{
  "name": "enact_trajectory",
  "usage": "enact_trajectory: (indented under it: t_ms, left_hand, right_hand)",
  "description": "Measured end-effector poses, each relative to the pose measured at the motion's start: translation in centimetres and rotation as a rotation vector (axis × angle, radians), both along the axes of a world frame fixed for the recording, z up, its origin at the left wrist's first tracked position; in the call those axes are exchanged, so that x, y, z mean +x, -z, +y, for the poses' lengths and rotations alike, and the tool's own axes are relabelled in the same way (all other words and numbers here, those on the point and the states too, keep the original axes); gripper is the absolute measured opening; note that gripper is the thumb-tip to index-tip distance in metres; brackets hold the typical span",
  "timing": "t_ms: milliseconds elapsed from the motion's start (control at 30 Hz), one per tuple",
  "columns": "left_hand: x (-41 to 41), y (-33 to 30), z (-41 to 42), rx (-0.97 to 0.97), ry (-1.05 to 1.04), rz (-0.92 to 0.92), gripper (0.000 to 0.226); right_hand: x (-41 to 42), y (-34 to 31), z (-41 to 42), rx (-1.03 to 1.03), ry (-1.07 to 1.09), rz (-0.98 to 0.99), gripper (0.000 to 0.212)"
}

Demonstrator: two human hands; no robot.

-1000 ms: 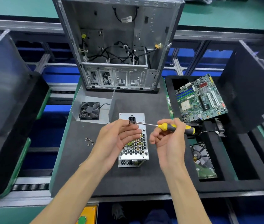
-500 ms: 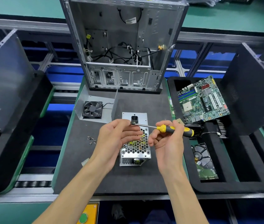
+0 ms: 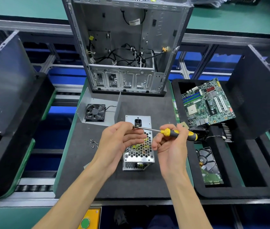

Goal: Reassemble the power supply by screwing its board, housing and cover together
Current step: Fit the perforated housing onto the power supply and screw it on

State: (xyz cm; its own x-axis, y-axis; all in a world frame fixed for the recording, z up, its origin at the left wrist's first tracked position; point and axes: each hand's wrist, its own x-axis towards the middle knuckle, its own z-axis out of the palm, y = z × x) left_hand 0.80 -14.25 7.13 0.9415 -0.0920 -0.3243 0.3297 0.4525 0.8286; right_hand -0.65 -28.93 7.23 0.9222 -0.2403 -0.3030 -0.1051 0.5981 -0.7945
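almost nothing has moved since a second ago: both hands stay raised over the power supply (image 3: 138,148), and only the view has drifted a little, so the computer case (image 3: 126,47) sits slightly lower in the picture.

the left hand (image 3: 120,142) has its fingers curled toward the tip of the screwdriver (image 3: 167,131), pinching something tiny there. it is probably a screw being seated on the tip, though the thing itself is too small to make out. the right hand (image 3: 172,144) is wrapped round the yellow and black handle, holding the shaft nearly level so the tip points at the left fingers. holding it flat like this likely keeps a screw from dropping off while it is set.

the power supply rests on the dark mat (image 3: 81,171), directly under the hands, with its honeycomb grille facing up and its socket end away from the person. a small heap of loose screws (image 3: 93,143) lies on the mat just left of it, within easy reach of the left hand. the bent metal cover with the fan (image 3: 95,112) stands apart behind it, not yet fitted, so the job looks far from finished.
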Motion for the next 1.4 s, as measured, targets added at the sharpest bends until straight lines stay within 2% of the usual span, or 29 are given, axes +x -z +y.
enact_trajectory:
  t_ms: [233,400,500,633,733,833,1133,1400]
  left_hand:
    - [-0.3,-0.4,-0.3,0.03,-0.023,-0.029,0.017]
    - [-0.4,0.3,-0.3,0.279,-0.062,-0.203,0.007]
    - [-0.2,0.2,0.2,0.425,-0.045,-0.334,0.009]
    - [-0.1,-0.4,0.6,0.633,0.062,-0.466,0.015]
    - [0.2,-1.0,0.3,0.657,0.133,-0.481,0.013]
    - [0.5,-1.4,0.0,0.685,0.144,-0.5,0.012]
    - [1.0,-2.0,0.7,0.693,0.234,-0.52,0.013]
    - [1.4,-2.3,1.4,0.709,0.208,-0.517,0.009]
  right_hand:
    - [0.0,0.1,-0.4,-0.059,-0.006,-0.019,0.056]
    - [0.1,0.5,-0.6,-0.068,0.009,-0.019,0.055]
    - [0.2,0.8,-0.8,-0.033,0.006,-0.014,0.055]
    - [0.5,1.2,-1.1,0.135,0.025,0.066,0.052]
    - [0.6,1.6,-1.0,0.377,0.05,0.138,0.048]
    - [0.7,2.0,-0.9,0.473,0.061,0.157,0.048]
    - [1.4,1.7,-0.9,0.423,0.032,0.177,0.048]
    - [2.1,1.2,-0.5,0.335,0.038,0.14,0.05]
